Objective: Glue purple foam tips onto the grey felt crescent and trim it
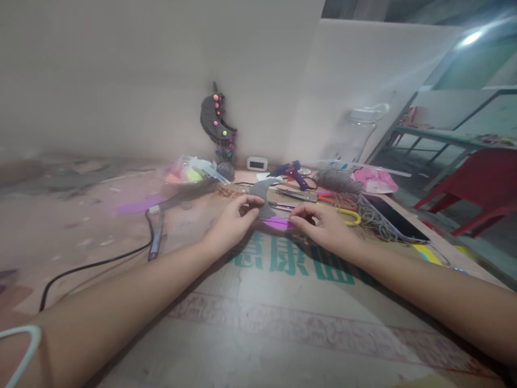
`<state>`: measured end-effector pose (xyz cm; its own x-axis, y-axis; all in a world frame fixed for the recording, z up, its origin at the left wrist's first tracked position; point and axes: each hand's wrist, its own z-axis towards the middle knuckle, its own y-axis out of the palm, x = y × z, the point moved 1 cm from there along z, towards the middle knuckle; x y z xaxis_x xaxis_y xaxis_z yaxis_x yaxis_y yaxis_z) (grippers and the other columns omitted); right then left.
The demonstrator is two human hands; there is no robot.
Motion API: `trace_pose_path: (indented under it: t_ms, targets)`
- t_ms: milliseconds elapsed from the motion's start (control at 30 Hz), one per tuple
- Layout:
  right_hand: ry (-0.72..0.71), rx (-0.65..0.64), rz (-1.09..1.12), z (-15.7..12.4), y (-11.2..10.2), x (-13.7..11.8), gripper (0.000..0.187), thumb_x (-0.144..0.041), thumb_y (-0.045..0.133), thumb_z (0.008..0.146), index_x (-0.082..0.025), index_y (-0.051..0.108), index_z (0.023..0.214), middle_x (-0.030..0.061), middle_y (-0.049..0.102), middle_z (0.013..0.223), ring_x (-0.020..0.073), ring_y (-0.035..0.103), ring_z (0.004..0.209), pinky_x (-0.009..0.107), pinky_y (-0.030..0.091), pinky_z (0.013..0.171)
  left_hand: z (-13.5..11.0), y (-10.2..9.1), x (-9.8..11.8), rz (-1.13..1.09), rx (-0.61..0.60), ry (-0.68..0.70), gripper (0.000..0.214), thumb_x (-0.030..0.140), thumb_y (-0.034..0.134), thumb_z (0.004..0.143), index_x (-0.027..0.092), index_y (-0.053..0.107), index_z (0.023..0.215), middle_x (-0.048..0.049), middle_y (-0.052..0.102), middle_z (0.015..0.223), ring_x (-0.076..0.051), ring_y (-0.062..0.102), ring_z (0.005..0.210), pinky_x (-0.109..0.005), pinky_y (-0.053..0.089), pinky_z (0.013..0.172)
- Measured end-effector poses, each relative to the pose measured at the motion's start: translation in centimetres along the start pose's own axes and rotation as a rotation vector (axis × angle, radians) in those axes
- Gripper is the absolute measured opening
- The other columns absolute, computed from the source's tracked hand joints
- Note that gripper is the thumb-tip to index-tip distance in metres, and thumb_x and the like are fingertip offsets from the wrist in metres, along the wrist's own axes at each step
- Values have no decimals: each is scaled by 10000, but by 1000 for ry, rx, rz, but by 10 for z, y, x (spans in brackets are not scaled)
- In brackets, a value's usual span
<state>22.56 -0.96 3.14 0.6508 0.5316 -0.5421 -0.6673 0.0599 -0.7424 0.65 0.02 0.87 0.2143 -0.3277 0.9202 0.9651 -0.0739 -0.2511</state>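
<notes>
My left hand (234, 220) pinches the lower edge of a grey crescent-shaped piece (262, 195) that rests on the table. Under it lies a purple sheet (278, 222). My right hand (323, 223) is curled, with its fingertips pressed on the purple sheet just right of the crescent. Both forearms reach across a flattened cardboard sheet with green print (283, 302).
Behind the hands lie a blue glue gun (291, 173), scissors with orange and yellow handles (335, 202), grey yarn (339, 180), a phone (398, 218), a pink item (374, 180) and a small white clock (257, 163). A decorated crescent (216, 121) leans on the wall. A black cable (100, 262) runs left. A red chair (480, 186) stands right.
</notes>
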Motion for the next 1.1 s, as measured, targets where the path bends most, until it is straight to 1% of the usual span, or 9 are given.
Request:
trace_pose_path:
  t_ms: [133,233,433,533,667,833,1100]
  targets:
    - [28,-69,-2,2,3,4,210,-348,554,845,-170,653,793,11,626,667,121,484,564,240,368,536,0,-1,1,6,26,-16,252,262,565,826,167,636,1048,-39,655,911,-143,576,769,-256,436,692]
    - [61,-72,7,3,4,5,211,-353,553,839,-167,641,792,5,610,655,119,483,564,240,370,542,0,-1,-1,25,11,-9,253,259,561,829,177,644,1053,-39,657,930,-145,579,778,-261,445,694]
    - [149,-103,86,6,4,9,228,-380,560,830,-165,628,798,-8,600,642,119,504,558,237,378,536,-1,0,-3,52,-4,32,240,251,550,835,188,652,1043,-43,664,964,-160,593,826,-285,468,750]
    - [148,-91,83,7,5,9,222,-374,559,831,-166,633,801,-16,584,618,114,491,537,234,365,522,-2,0,-2,67,-9,55,227,237,547,833,192,657,1026,-49,668,993,-167,596,857,-296,473,779]
    - [132,-68,66,7,5,8,237,-379,555,837,-162,646,810,-5,594,629,119,491,551,234,359,522,-3,1,0,67,-25,73,222,233,547,824,197,658,1012,-52,671,1000,-172,598,865,-302,478,786]
    - [125,-58,52,7,5,8,231,-374,555,840,-165,648,806,-2,604,651,121,497,569,236,362,538,-3,1,1,72,-42,76,214,226,543,822,201,655,1002,-48,669,990,-170,587,844,-312,470,790]
    - [98,-7,25,6,3,8,212,-356,555,848,-171,652,810,-1,620,666,125,512,579,241,372,546,-3,3,-1,18,-63,61,214,227,563,814,198,660,1004,-59,675,1035,-175,607,902,-324,475,837]
